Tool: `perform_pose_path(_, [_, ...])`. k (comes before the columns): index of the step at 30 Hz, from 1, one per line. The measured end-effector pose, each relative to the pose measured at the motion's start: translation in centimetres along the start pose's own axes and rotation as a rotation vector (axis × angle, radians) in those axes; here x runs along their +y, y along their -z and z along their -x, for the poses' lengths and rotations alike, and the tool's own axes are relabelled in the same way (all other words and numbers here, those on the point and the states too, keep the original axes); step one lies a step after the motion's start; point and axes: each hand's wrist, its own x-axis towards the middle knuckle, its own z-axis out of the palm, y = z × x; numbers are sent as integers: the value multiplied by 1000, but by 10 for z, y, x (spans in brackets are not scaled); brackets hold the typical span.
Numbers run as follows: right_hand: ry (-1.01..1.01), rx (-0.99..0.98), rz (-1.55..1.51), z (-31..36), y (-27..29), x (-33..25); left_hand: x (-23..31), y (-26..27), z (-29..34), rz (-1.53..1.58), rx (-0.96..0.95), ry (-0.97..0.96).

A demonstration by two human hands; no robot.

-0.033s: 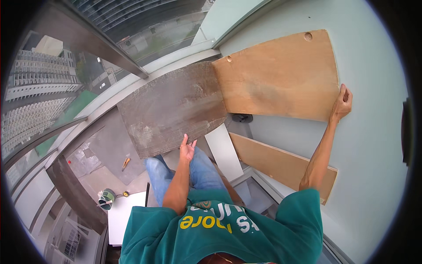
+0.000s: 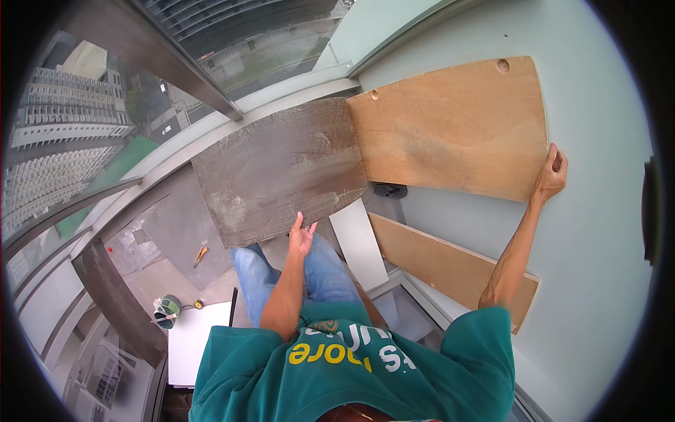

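A grey-brown board point(image 2: 281, 169), stained and rough on its face, lies tilted in front of my knees. My left hand point(image 2: 301, 238) holds its near edge, thumb on top and the other fingers partly hidden beneath. To the right, a light plywood panel point(image 2: 450, 133) with two round recesses along its far edge leans by the wall. My right hand point(image 2: 553, 177) is closed on the panel's right edge, its fingertips partly hidden. The two pieces meet or overlap at the middle; whether they are joined I cannot tell.
Windows run along the left and far side. A utility knife point(image 2: 201, 256), a green tape roll point(image 2: 167, 311) and a small yellow tape measure point(image 2: 198, 304) lie at the left. A narrow wooden board point(image 2: 450, 264) leans along the right wall point(image 2: 598, 211), near a white panel point(image 2: 357, 243).
The whole view has turned slightly. Both hands keep the same holds, and the boards show no clear movement of their own.
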Motion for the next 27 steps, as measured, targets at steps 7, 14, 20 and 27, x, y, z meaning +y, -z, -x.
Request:
perform_pose_path(7, [192, -340, 504, -17, 28, -15, 2, 3, -3, 50, 19, 65])
perform_pose_path(14, [622, -442, 204, 72, -23, -117, -28, 21, -19, 264, 7, 52])
perform_pose_path(20, [708, -1119, -177, 313, -126, -191, -43, 17, -45, 497, 183, -48])
perform_pose_path(27, [903, -1697, -430, 590, -187, -320, -25, 24, -33, 469, 230, 9])
